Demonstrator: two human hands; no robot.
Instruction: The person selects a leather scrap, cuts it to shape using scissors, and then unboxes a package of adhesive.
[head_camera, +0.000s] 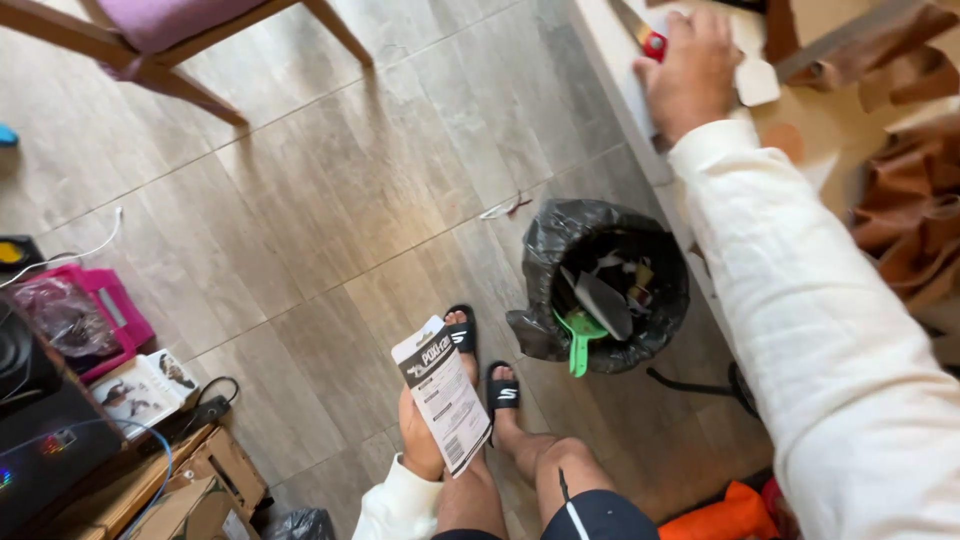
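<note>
My left hand (420, 440) holds a flat printed package card (443, 396), white with a black band, low over my legs and sandalled feet. My right hand (690, 70) reaches up and away in a white sleeve. It rests on a white card or sheet at the table edge (625, 80), next to a small red-handled tool (653, 42). Whether its fingers grip anything is hidden from me. Between my hands stands a bin lined with a black bag (610, 285), holding scraps and a green plastic piece.
Brown leather pieces (905, 220) lie on the table at right. A wooden chair with a purple cushion (170, 40) stands at top left. A pink basket (95, 310), booklets, cables and cardboard boxes (190, 490) crowd the lower left. An orange object (725, 515) lies at bottom right.
</note>
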